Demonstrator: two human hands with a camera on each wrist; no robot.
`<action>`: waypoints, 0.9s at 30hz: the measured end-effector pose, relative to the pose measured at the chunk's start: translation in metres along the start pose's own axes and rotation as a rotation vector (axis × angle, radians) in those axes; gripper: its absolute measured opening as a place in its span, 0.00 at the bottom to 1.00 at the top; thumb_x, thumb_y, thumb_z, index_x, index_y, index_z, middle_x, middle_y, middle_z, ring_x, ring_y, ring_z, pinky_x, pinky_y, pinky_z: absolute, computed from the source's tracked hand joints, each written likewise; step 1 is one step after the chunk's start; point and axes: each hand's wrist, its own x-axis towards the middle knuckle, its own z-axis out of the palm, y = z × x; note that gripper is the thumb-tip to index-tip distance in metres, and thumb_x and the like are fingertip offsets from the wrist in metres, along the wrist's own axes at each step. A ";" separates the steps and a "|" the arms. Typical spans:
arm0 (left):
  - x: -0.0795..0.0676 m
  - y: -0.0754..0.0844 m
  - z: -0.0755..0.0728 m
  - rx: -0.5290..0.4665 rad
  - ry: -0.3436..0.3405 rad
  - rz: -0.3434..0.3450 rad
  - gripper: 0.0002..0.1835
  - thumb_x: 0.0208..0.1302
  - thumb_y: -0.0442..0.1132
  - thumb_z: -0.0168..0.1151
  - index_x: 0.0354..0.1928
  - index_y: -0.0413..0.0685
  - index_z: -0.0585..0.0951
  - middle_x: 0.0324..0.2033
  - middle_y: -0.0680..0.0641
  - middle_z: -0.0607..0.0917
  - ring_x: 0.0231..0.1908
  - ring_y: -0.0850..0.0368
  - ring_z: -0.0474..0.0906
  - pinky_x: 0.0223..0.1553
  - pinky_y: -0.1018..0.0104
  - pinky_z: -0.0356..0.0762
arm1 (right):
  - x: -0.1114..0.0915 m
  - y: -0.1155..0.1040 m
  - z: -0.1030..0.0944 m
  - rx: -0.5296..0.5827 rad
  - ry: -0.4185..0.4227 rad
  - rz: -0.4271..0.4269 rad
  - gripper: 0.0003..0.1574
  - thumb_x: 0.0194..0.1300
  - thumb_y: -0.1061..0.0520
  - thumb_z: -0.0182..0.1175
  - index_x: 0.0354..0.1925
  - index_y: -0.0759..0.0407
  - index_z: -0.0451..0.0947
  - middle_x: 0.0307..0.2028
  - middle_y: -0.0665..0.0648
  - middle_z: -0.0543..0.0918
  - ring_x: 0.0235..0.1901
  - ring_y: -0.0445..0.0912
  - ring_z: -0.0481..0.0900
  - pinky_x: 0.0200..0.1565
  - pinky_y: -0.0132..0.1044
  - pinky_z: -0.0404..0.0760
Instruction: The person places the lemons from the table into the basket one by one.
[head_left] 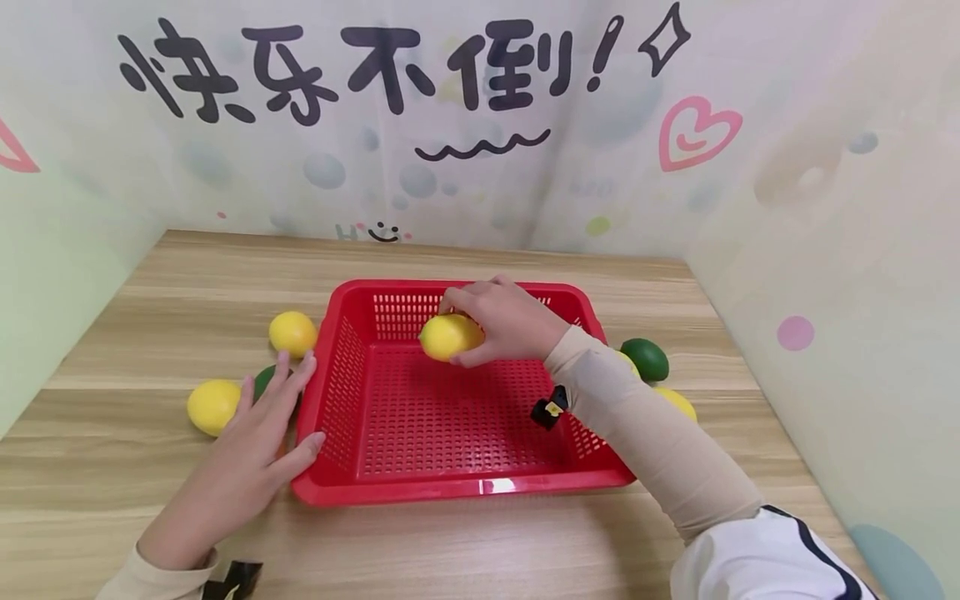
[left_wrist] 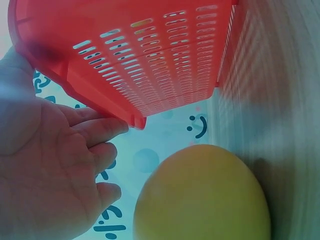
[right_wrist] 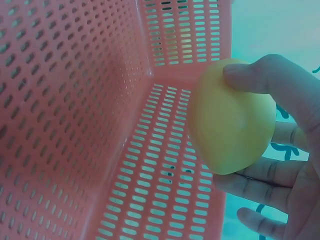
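Observation:
In the head view a red plastic basket with slotted walls stands on the table. My right hand holds a yellow lemon over the far part of the basket; in the right wrist view the thumb and fingers wrap the lemon, inside the basket walls. My left hand rests at the basket's left rim with its fingers straight. From the left wrist view, that hand's fingertips touch the rim, and a yellow fruit lies close by.
Left of the basket lie two lemons and a dark green fruit, partly hidden by the left hand. On the right, another green fruit and yellow fruits sit partly behind the right arm. A printed curtain hangs behind the table.

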 end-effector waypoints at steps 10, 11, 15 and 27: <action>-0.001 -0.001 0.001 -0.002 0.002 0.000 0.47 0.71 0.41 0.63 0.83 0.47 0.48 0.80 0.32 0.47 0.79 0.33 0.42 0.78 0.49 0.24 | 0.006 -0.007 0.006 -0.026 -0.014 0.021 0.34 0.54 0.41 0.76 0.55 0.50 0.79 0.48 0.49 0.86 0.48 0.45 0.80 0.54 0.46 0.73; -0.001 -0.001 0.001 -0.003 0.002 0.000 0.47 0.71 0.41 0.64 0.83 0.47 0.48 0.80 0.31 0.47 0.79 0.33 0.42 0.78 0.49 0.24 | 0.007 -0.007 0.007 -0.026 -0.013 0.029 0.34 0.53 0.40 0.76 0.55 0.50 0.79 0.48 0.49 0.86 0.48 0.44 0.80 0.54 0.46 0.73; -0.001 -0.002 0.002 -0.005 0.006 0.006 0.47 0.71 0.41 0.64 0.83 0.47 0.48 0.79 0.31 0.48 0.79 0.34 0.42 0.78 0.49 0.24 | 0.010 -0.007 0.011 -0.020 -0.019 0.053 0.35 0.53 0.40 0.76 0.56 0.49 0.78 0.49 0.48 0.86 0.48 0.45 0.79 0.55 0.46 0.74; -0.001 -0.002 0.001 -0.006 0.003 -0.004 0.46 0.71 0.41 0.63 0.83 0.47 0.48 0.79 0.31 0.47 0.79 0.33 0.42 0.78 0.47 0.25 | 0.020 -0.015 0.014 -0.044 -0.032 0.073 0.34 0.56 0.39 0.74 0.57 0.48 0.78 0.48 0.48 0.85 0.47 0.44 0.78 0.52 0.43 0.73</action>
